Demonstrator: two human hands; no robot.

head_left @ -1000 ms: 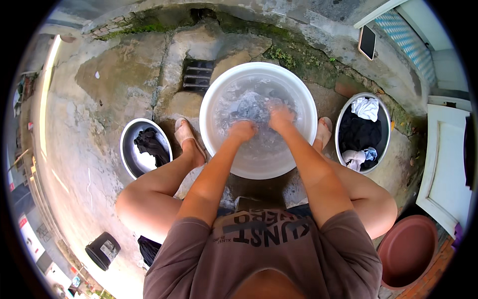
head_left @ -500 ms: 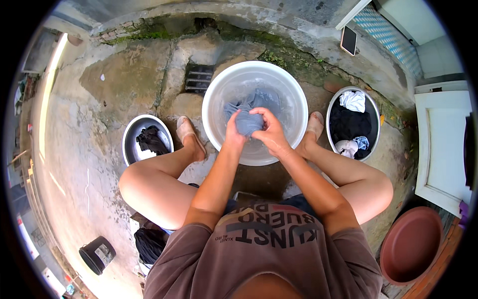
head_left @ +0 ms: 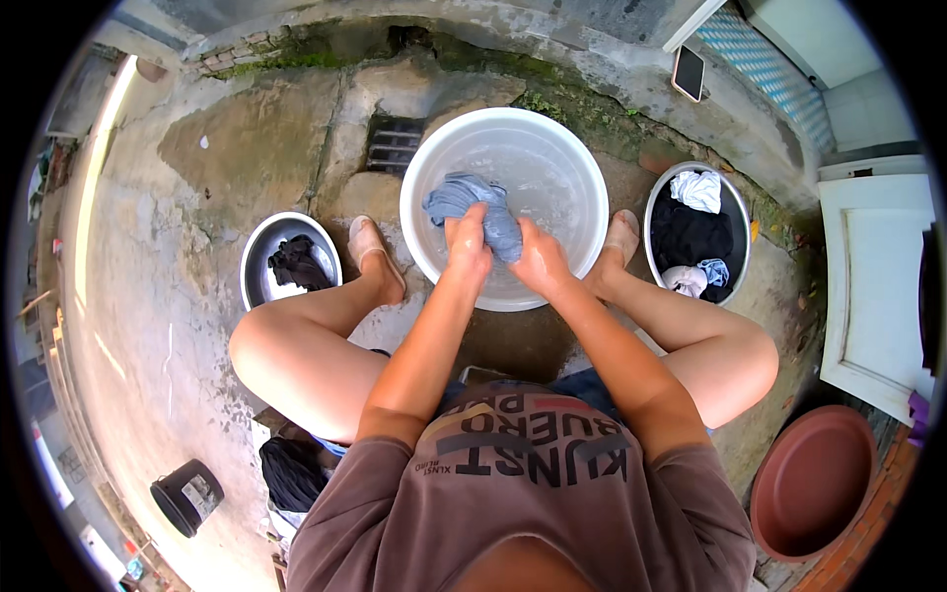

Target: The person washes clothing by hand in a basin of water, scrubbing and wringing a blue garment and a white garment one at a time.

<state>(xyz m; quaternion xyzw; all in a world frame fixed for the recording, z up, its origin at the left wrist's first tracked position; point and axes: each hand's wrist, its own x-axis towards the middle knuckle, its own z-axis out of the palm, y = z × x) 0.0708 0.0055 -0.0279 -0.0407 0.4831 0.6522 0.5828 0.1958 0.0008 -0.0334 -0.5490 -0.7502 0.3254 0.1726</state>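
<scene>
Here, a wet grey-blue cloth is held above the wide white basin, gripped by both hands. The left hand is closed around the bunched fabric, its fingers curled over it; by the right hand, just beside it, the near end is clasped – how far the fingers are wrapped underneath cannot be told. The looser part of the cloth is draped beyond the left hand, toward the basin's left side. Shallow, clear water can be seen in the basin, which is set on the concrete ground between two sandalled feet. To the left, a dark garment is contained in a small metal basin. To the right, a larger metal basin is filled with black clothes – a white cloth is laid at their far end. A drain grate is set beyond the left foot.
</scene>
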